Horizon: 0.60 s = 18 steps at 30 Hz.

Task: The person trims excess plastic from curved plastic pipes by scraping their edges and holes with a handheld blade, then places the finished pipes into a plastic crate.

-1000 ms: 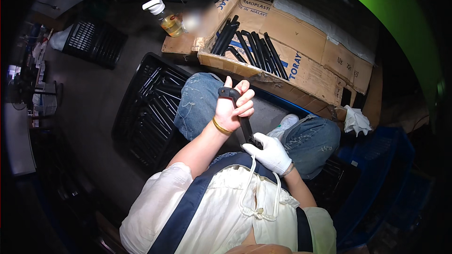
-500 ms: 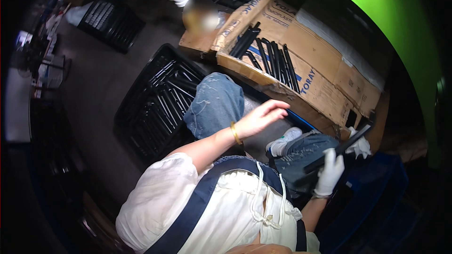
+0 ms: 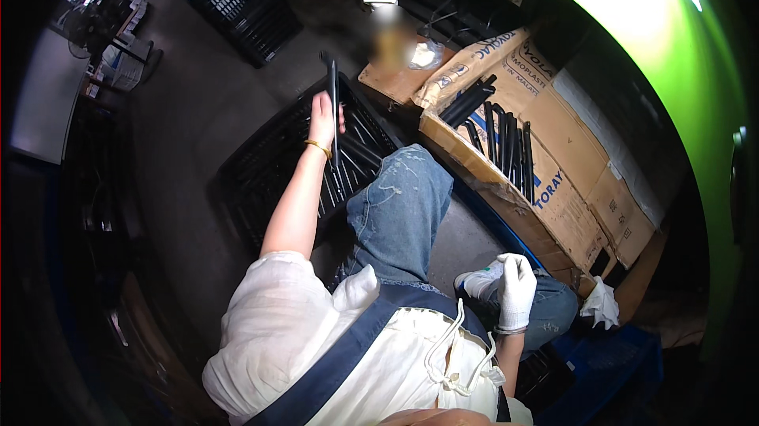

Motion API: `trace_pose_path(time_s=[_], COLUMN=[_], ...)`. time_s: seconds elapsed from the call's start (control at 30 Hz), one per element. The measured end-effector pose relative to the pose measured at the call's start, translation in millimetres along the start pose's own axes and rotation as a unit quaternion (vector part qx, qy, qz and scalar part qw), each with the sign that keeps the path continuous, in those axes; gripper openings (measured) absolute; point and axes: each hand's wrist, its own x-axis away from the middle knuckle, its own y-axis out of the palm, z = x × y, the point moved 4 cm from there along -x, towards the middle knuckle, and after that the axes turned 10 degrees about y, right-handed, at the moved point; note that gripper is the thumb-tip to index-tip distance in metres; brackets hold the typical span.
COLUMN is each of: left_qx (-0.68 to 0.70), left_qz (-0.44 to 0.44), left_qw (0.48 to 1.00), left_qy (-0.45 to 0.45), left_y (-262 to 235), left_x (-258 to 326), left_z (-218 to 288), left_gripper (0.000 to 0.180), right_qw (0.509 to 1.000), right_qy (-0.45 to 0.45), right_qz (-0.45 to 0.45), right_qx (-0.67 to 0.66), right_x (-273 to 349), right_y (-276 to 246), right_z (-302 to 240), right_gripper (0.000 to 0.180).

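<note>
The left hand point(image 3: 322, 119) holds a black bar point(image 3: 333, 90) in the air above the crate point(image 3: 237, 189), toward its far edge, with the thumb and fingers closed round the bar near its middle. The bar is long, narrow and dark, with a pale streak of light down its length; its far end bends into a short, knobby tip, while its lower end points back over the crate, hard to tell from the dark pieces beneath. Whether its surface bears any marks is too small to tell. Similar bars point(image 3: 341, 187) lie in the crate, mostly side by side, with thin highlights along them, thickest toward the crate's right edge. The right hand point(image 3: 515, 292), in a white glove, is raised near the right knee point(image 3: 553, 311), its fingers curled in and pressed together; whether anything sits inside them I cannot tell. The left knee point(image 3: 403, 189) stands between the crate and the carton point(image 3: 581, 153). More black bars point(image 3: 510, 149) rest in the carton's left part, a bundle slanting by its left corner and others side by side along its near edge. A white cloth point(image 3: 601, 303) hangs by the carton's right corner.
</note>
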Motion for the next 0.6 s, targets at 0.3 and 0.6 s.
trace_pose_path(time_s=[0.3, 0.6], left_qx=[-0.394, -0.059], left_qz=[0.026, -0.153], left_qw=[0.884, 0.955], left_qy=[-0.251, 0.249], left_y=[13, 208], left_x=[70, -4], left_z=[-204, 54], left_gripper=[0.063, 0.019], right_qw=[0.990, 0.922], right_qy=[0.077, 0.167], right_qz=[0.108, 0.334], right_qx=[0.046, -0.101], right_x=[2, 46], right_y=[-38, -152], right_z=[32, 49], right_gripper=[0.018, 0.018])
